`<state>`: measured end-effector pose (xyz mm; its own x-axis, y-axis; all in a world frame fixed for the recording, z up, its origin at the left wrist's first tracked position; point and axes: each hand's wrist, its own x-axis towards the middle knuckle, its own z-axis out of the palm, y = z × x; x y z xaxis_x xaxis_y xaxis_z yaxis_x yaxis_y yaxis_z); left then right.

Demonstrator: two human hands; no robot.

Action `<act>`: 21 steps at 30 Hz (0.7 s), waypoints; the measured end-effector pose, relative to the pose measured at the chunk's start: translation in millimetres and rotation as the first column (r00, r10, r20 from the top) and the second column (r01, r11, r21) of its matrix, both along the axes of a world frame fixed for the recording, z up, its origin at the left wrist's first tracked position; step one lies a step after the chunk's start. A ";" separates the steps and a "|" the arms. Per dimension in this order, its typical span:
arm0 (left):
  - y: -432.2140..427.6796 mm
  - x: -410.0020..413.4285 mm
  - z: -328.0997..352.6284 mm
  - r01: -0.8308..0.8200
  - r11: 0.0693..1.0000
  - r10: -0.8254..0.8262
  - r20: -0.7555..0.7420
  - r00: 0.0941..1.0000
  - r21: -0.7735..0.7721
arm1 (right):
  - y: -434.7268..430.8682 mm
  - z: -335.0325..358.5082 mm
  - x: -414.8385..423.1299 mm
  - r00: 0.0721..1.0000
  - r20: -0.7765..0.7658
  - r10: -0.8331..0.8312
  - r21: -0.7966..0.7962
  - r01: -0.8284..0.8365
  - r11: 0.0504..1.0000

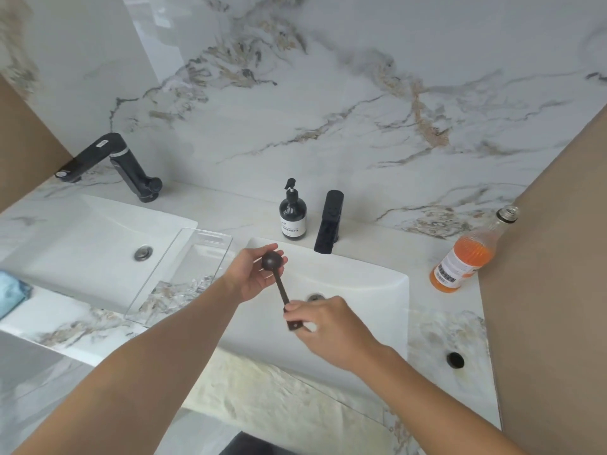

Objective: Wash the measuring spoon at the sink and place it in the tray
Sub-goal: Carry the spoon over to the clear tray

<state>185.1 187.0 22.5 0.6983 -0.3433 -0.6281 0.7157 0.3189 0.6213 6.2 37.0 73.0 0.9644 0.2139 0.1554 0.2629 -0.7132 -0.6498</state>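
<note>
Both of your hands hold a dark measuring spoon [277, 284] above the right-hand sink [361, 284]. Your left hand [253, 277] is cupped, palm up, with its fingers curled loosely around the spoon's round bowl, which rests against your fingertips. Your right hand [328, 326] pinches the far end of the long flat handle between thumb and fingers, so the spoon runs at a slant from upper left to lower right between your two hands. The spoon hangs over the white basin, just in front of the drain [316, 297].

Behind the basin, a black faucet [329, 221] stands on the marble-patterned tabletop [443, 326], with a dark pump soap bottle [292, 215] just to its left. To the right of the sink, near a tan wall, an open glass bottle [469, 254] partly filled with orange liquid stands on the tabletop. A small black round fitting [455, 359] sits in the tabletop near the sink's front right corner.

To the left of your left hand, a clear rectangular tray [184, 274] rests on the strip of tabletop between the two basins. Further left is a second white sink [82, 238] with its own drain [143, 253] and a black angled faucet [108, 165] behind it. A blue cloth [11, 292] shows at the far left edge. No running water is visible.
</note>
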 end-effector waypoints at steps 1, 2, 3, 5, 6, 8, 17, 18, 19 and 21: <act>9.1 3.0 0.7 0.011 1.000 -0.011 -0.005 1.000 0.007 | 1.2 0.0 4.1 0.998 0.031 -0.050 0.057 0.048 0.997; 18.0 6.4 0.9 0.020 1.000 -0.020 -0.007 1.000 0.007 | 3.4 -0.5 7.4 0.995 0.038 -0.095 0.092 0.091 0.992; 26.5 11.0 0.1 0.018 1.000 -0.018 -0.009 1.000 -0.006 | 6.7 -2.5 10.1 0.991 0.043 -0.125 0.100 0.120 0.988; 40.5 22.8 -0.9 -0.008 0.999 0.008 -0.012 1.000 -0.043 | 19.4 -9.9 14.3 0.988 0.020 -0.151 0.069 0.149 0.986; 46.4 29.5 0.7 -0.012 0.998 0.012 -0.008 1.000 -0.057 | 29.4 -13.7 15.8 0.986 -0.027 -0.162 0.076 0.164 0.984; 60.3 45.1 6.1 0.021 0.998 -0.019 0.028 0.999 -0.062 | 56.3 -22.2 20.9 0.970 -0.118 -0.213 0.140 0.228 0.963; 161.2 139.8 46.0 0.258 0.926 -0.328 0.251 0.911 0.275 | 224.3 -43.0 106.4 0.722 -0.545 -0.426 0.346 0.656 0.671; 171.2 150.7 49.8 0.267 0.902 -0.365 0.271 0.891 0.338 | 240.9 -44.0 120.4 0.687 -0.599 -0.412 0.356 0.689 0.631; 179.4 159.8 53.7 0.278 0.878 -0.402 0.283 0.871 0.390 | 255.2 -44.2 133.6 0.648 -0.657 -0.384 0.379 0.725 0.575; 191.7 172.3 58.2 0.323 0.833 -0.474 0.277 0.836 0.449 | 275.1 -43.9 153.5 0.551 -0.772 -0.318 0.389 0.804 0.450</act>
<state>357.5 378.7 80.7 0.7513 -0.4376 -0.4941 0.4256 -0.2510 0.8694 159.7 312.1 29.1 0.7380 -0.3397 -0.5830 -0.5741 0.1379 -0.8071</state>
